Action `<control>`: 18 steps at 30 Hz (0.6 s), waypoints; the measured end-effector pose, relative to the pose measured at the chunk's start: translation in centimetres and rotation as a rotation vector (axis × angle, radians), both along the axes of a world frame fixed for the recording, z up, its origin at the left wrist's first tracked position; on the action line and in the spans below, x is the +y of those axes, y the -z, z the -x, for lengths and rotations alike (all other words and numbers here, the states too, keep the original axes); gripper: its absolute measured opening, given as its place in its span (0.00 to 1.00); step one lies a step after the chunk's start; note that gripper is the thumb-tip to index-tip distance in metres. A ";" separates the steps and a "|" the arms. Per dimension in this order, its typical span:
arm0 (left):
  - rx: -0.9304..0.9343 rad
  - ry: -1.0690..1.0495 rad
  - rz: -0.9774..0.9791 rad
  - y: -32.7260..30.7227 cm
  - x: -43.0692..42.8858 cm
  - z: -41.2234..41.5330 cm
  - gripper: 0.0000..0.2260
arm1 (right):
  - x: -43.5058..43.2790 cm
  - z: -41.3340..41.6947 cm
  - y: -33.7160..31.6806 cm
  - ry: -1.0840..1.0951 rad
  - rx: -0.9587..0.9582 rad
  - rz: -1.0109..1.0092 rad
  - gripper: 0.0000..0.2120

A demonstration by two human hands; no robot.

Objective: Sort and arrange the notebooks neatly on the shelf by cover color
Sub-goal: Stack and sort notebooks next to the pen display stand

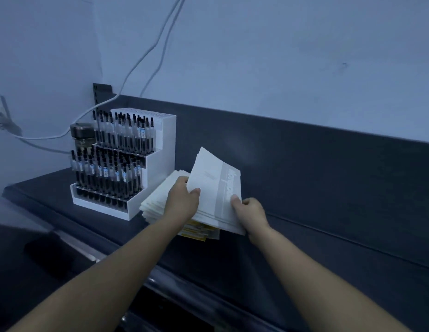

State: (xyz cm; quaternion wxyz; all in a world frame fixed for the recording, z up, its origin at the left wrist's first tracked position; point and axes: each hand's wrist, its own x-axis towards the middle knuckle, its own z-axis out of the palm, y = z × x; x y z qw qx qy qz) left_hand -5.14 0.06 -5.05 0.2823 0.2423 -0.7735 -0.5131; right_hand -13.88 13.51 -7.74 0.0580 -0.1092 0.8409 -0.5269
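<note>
A stack of thin notebooks (pixel 158 200) lies on the dark shelf (pixel 304 224), just right of a pen display. Most covers are white; yellow-covered notebooks (pixel 199 230) show at the bottom of the pile. Both hands hold a few white notebooks (pixel 214 188) tilted up off the pile, the top one with a grey band along its right side. My left hand (pixel 183 200) grips their left edge, thumb on the cover. My right hand (pixel 250 212) pinches their lower right edge.
A white stepped pen display (pixel 151 173) full of black pens stands at the shelf's left. A glass jar (pixel 83 137) sits behind it. White cables (pixel 146 53) hang down the wall. The shelf's dark back panel (pixel 328 164) runs along the wall.
</note>
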 end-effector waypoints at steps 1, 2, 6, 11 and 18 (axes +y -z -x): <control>0.005 0.020 -0.006 0.2 0.9 0.0 0.09 | 1.2 -0.4 0.1 0.033 -0.027 0.039 0.15; 0.008 0.042 -0.010 0.4 1.9 0.0 0.09 | 2.3 -0.8 0.1 0.060 -0.041 0.067 0.15; 0.011 0.135 -0.007 0.9 6.1 0.0 0.12 | 7.1 -2.4 0.4 0.141 -0.043 0.125 0.10; 0.060 0.234 0.038 1.3 11.8 0.2 0.13 | 13.3 -4.1 0.2 0.234 -0.002 0.208 0.07; 0.088 0.372 0.035 1.6 22.0 0.1 0.15 | 24.0 -6.7 -0.4 0.337 0.116 0.182 0.04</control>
